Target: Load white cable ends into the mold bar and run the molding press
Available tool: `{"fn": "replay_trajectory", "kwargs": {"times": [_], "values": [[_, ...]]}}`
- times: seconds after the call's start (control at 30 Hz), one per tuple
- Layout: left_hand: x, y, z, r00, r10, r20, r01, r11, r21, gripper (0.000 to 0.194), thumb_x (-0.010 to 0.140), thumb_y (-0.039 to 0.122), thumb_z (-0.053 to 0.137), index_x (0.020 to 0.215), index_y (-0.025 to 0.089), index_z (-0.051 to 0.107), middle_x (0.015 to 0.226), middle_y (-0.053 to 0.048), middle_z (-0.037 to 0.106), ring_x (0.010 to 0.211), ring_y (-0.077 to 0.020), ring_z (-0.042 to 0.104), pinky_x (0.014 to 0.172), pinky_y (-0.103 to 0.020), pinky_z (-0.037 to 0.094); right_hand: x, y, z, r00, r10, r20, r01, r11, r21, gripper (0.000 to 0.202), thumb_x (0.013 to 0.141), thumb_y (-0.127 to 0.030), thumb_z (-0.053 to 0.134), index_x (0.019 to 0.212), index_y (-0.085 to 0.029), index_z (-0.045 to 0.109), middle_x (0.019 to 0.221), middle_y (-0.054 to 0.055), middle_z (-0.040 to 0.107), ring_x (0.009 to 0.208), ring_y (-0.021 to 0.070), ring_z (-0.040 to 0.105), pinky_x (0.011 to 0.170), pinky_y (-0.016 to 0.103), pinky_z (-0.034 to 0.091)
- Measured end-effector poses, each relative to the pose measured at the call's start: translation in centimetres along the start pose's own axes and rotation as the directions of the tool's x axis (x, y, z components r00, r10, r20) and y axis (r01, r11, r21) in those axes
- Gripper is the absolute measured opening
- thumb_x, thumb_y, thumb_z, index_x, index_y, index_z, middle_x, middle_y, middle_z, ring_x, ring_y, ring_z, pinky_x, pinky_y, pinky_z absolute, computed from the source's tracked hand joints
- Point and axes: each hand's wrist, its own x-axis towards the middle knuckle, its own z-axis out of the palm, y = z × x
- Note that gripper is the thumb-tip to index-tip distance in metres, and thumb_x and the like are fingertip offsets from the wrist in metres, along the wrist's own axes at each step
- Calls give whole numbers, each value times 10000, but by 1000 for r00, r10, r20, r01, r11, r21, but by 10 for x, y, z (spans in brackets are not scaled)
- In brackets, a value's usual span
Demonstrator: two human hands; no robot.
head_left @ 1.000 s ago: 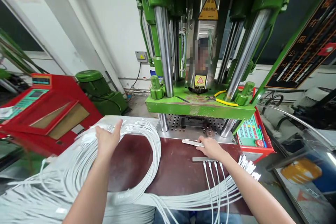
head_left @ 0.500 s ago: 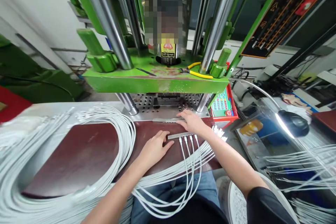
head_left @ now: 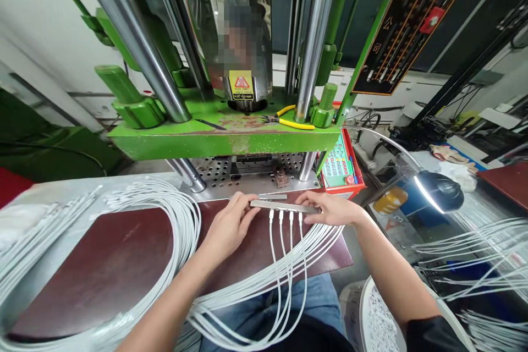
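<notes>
A narrow metal bar (head_left: 284, 207) spans the gap between my two hands, above the dark red board. My left hand (head_left: 233, 220) pinches its left end, and my right hand (head_left: 330, 209) grips the right end. Several white cables (head_left: 281, 247) hang from the bar's front edge by their white connectors and curve down over my lap. Just behind the bar lies a second metal strip (head_left: 274, 197), partly hidden. A bundle of white cables (head_left: 264, 280) runs across the board's front beneath my arms.
Ahead stands a green press (head_left: 231, 144) with steel columns; yellow-handled pliers (head_left: 295, 124) lie on its plate. Coiled white cables (head_left: 187, 231) cover the left side. A red control box (head_left: 348, 162) and a lamp (head_left: 441, 192) are at right, a white bucket (head_left: 365, 308) below.
Both hands have closed on the bar's ends and lifted it with its cables. My right hand has left the rear strip. The camera view has shifted.
</notes>
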Motion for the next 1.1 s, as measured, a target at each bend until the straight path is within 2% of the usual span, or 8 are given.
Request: {"fn": "replay_trajectory", "kwargs": {"times": [0.1,0.17,0.23,0.3,0.37,0.5,0.67,1.1], "values": [[6,17,-6,995,-33,-91,19,989,-149,285,897,380,462,1139,245,531,967,-26,541,760,-165,565,743,-314,451,10,-14,0,998,-41,-48,48,987,156,358,925,-391,472,1207,-186,551,910,9,650,749,124,586,665,237,457],[1,33,4,960,-249,-132,173,889,-423,407,860,437,521,1210,233,486,1045,-56,572,820,-183,586,774,-326,465,19,-16,4,984,-42,-175,62,992,113,348,949,-398,419,1102,-169,631,907,22,673,786,141,599,697,247,450],[-13,50,25,889,-450,89,350,540,-765,517,846,499,519,1252,190,438,1055,-103,620,876,-208,617,803,-344,485,27,-15,7,960,-72,-271,89,995,48,328,940,-382,448,1037,-157,666,958,38,689,868,164,611,756,257,442],[-32,67,48,784,-336,521,576,82,-813,562,838,570,476,1164,113,498,940,-156,673,829,-239,655,782,-382,505,31,-13,5,947,-93,-306,95,995,-10,321,937,-371,460,1036,-154,674,992,51,697,900,179,622,777,263,438],[-50,78,67,729,-176,662,659,-80,-748,509,825,529,528,1093,97,543,836,-149,690,721,-234,669,693,-363,519,33,-13,2,947,-102,-304,88,994,-61,321,934,-370,467,1042,-158,681,1015,58,701,920,191,631,784,269,439],[-66,80,80,767,-131,628,619,-107,-778,359,824,449,576,911,103,612,596,-29,594,423,-123,526,413,-238,417,35,-16,-1,956,-116,-270,94,991,-92,328,932,-379,469,1059,-169,687,1046,57,701,959,205,639,801,278,441],[-64,67,75,810,-125,573,563,-107,-820,309,830,418,596,876,114,629,545,45,479,357,-40,353,360,-183,287,40,-19,-1,957,-122,-262,100,990,-96,332,936,-377,460,1072,-171,683,1065,58,696,973,202,638,817,278,446],[-21,34,54,814,-210,542,542,-62,-838,333,768,417,656,814,91,612,651,-89,683,517,-165,626,532,-278,486,101,-31,1,974,-51,-223,-74,853,-517,316,865,-215,454,1131,-187,622,1058,67,658,994,209,606,870,292,442]]}}
